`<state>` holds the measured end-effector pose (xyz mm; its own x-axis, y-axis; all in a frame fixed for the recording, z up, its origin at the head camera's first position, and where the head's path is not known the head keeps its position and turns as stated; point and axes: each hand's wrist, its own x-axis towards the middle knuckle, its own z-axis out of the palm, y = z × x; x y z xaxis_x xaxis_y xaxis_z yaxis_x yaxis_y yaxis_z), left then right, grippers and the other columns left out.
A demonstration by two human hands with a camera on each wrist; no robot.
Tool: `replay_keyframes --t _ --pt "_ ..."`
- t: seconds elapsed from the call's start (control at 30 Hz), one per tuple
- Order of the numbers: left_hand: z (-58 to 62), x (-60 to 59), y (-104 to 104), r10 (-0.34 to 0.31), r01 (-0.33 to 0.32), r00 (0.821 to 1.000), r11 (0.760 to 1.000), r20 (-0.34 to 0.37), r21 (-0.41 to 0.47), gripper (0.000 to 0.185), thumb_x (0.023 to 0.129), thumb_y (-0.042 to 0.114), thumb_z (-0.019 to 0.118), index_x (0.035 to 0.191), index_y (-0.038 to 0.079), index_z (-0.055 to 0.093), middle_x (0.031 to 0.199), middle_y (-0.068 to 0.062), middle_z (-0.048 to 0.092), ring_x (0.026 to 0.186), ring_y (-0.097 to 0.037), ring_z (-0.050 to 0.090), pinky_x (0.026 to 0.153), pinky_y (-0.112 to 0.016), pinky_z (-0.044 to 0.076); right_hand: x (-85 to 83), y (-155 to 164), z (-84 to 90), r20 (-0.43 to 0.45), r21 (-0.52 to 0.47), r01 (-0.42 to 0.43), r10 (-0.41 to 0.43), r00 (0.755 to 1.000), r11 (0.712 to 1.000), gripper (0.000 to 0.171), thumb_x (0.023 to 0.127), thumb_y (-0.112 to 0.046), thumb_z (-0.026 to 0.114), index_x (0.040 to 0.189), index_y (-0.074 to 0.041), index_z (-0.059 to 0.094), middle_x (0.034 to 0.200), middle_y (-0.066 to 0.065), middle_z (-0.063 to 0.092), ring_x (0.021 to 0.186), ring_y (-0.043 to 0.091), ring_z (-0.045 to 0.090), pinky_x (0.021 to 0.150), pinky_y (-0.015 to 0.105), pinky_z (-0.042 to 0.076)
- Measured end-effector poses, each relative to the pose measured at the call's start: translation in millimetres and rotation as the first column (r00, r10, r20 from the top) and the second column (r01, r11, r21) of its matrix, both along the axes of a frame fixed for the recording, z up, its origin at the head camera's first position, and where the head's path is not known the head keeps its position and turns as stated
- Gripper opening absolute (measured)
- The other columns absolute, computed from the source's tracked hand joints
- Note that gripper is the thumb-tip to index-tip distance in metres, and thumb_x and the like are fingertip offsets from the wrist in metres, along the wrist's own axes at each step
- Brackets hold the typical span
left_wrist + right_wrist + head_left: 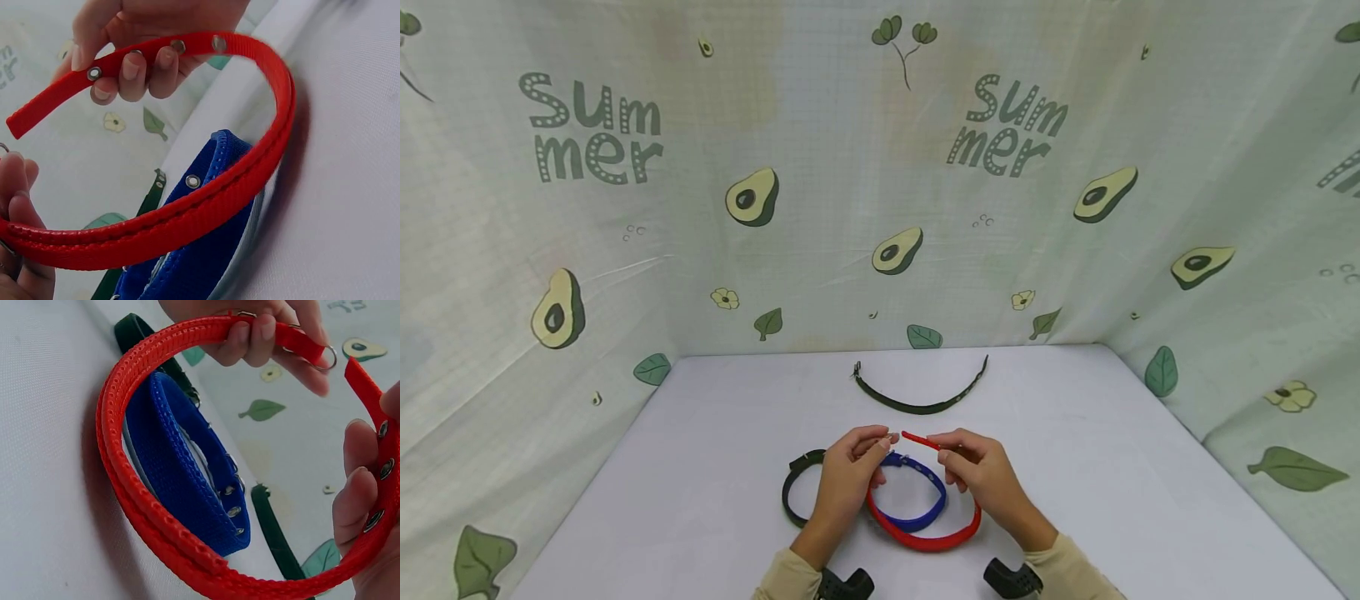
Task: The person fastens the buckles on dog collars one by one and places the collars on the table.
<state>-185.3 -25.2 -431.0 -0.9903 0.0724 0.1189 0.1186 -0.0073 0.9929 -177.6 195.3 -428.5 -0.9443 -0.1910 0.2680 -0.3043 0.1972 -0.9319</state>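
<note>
A red collar (928,543) with metal eyelets is bent into a loop between both hands. My left hand (847,475) pinches its buckle end, where a metal ring (330,357) sticks out past the fingertips. With thumb and fingers, my right hand (979,471) grips the eyelet end, its red tip pointing toward the buckle. A short gap separates the two ends in the right wrist view. Behind and partly inside the red loop stands a blue collar (942,492), fastened into a ring on the table.
Left of the blue collar, a dark green collar (790,492) lies closed in a ring, partly hidden by the left forearm. Another dark green collar (917,408) lies unfastened in a curve farther back on the white table (737,417). A patterned cloth (820,167) hangs behind.
</note>
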Motion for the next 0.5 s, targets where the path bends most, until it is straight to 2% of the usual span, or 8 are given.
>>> replay_keyframes --t 0.23,0.33,0.5 --pt "-2.7 -0.1 -0.5 -0.049 0.049 0.999 0.999 -0.010 -0.002 0.034 0.095 0.025 0.071 0.121 0.003 0.068 0.108 -0.018 0.070 0.063 -0.019 0.063 0.062 -0.026 0.054 0.7 -1.5 -2.6 -0.040 0.020 -0.033 0.034 0.999 0.999 0.019 0.098 -0.010 0.064 0.114 -0.007 0.073 0.083 0.022 0.062 0.064 0.031 0.059 0.052 0.030 0.053" --pt "-2.8 0.3 -0.4 -0.055 0.054 0.998 0.998 -0.012 -0.007 0.033 0.095 0.027 0.071 0.121 0.005 0.068 0.106 -0.018 0.070 0.065 -0.020 0.064 0.062 -0.027 0.054 0.8 -1.5 -2.6 -0.040 0.022 -0.044 0.045 0.998 0.999 0.019 0.098 -0.011 0.064 0.115 -0.007 0.072 0.085 0.026 0.061 0.064 0.025 0.060 0.052 0.031 0.053" --pt "-1.7 1.4 0.3 -0.063 0.063 0.998 0.998 -0.024 -0.020 0.032 0.096 0.027 0.070 0.121 0.008 0.068 0.109 -0.008 0.072 0.068 -0.021 0.065 0.065 -0.032 0.056 2.1 -1.7 -2.1 -0.029 0.027 -0.076 0.077 0.997 0.997 0.020 0.098 -0.012 0.065 0.116 -0.007 0.071 0.087 0.028 0.061 0.066 0.022 0.061 0.054 0.031 0.054"
